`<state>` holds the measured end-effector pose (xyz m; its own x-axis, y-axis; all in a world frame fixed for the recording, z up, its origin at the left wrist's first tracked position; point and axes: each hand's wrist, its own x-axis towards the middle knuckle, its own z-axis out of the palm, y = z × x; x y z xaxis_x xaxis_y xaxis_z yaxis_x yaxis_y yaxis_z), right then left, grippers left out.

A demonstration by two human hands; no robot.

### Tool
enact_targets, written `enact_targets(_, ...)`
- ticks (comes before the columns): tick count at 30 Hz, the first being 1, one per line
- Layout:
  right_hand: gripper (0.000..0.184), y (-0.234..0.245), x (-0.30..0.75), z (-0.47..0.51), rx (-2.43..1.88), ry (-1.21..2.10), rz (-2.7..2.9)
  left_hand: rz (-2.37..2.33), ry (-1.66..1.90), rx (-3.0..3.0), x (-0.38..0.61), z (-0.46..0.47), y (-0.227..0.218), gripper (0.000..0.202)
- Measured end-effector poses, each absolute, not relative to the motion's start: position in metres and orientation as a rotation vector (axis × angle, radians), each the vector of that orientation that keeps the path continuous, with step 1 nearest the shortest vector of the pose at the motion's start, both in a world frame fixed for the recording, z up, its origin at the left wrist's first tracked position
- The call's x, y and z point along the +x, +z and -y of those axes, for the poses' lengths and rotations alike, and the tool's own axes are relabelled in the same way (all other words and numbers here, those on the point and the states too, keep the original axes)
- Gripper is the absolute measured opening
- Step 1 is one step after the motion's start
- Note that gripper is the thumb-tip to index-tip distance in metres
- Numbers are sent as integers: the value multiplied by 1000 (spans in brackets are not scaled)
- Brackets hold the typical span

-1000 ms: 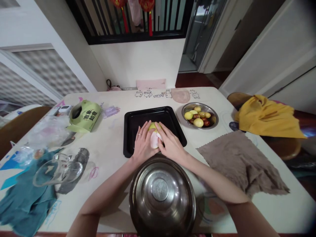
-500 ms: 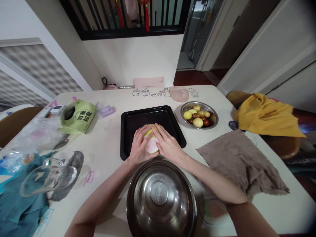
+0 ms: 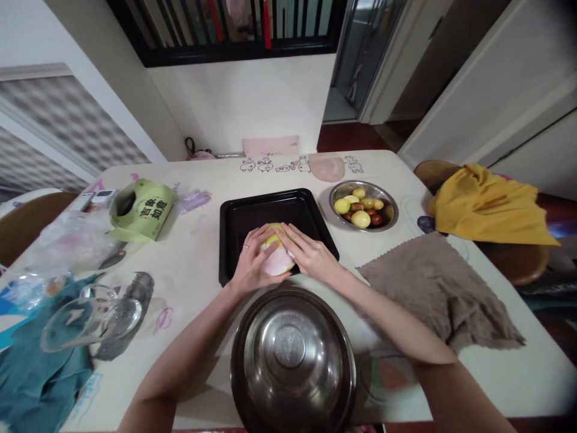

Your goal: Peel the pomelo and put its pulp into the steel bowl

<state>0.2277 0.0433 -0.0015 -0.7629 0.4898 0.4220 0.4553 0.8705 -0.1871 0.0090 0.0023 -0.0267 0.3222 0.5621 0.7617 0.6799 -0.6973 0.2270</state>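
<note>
A round yellow-green fruit [image 3: 276,257] with a pale pink peeled patch rests in the near part of a black baking tray [image 3: 246,215]. My left hand [image 3: 250,261] wraps its left side, fingers curled over the top, a ring on one finger. My right hand [image 3: 311,252] presses on its right side with fingers laid across it. Both hands grip the fruit together inside the tray.
An upturned steel bowl [image 3: 292,355] sits just before me. A small steel bowl of mixed fruits [image 3: 363,206] stands right of the tray, a brown cloth [image 3: 437,291] nearer. A glass jug [image 3: 92,316], teal cloth [image 3: 31,373] and green box [image 3: 142,210] lie left.
My hands have turned the fruit, so more of its pale pink patch shows. The view has shifted slightly.
</note>
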Motion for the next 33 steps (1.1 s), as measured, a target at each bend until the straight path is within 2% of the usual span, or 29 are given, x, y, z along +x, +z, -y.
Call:
enact_targets(8,64,-1,217,-31,-886,87,2428,1182,-1189,-2479,12,1,-6,85)
enact_targets(13,70,3,214,-34,-930,166,2374,1470,-1059,-2339,32,15,3,73)
enact_targets(17,74,8,215,-38,-1066,283,2350,1545,-1037,-2348,32,14,-1,75)
enact_targets(21,71,5,214,-39,-1085,326,2374,1545,-1083,-2387,28,10,-3,79)
enact_targets(26,71,1,213,-37,-1054,317,2381,1530,-1169,-2422,28,9,-1,72)
enact_targets(33,88,4,216,-37,-997,264,2444,1467,-1288,-2411,23,4,-4,62)
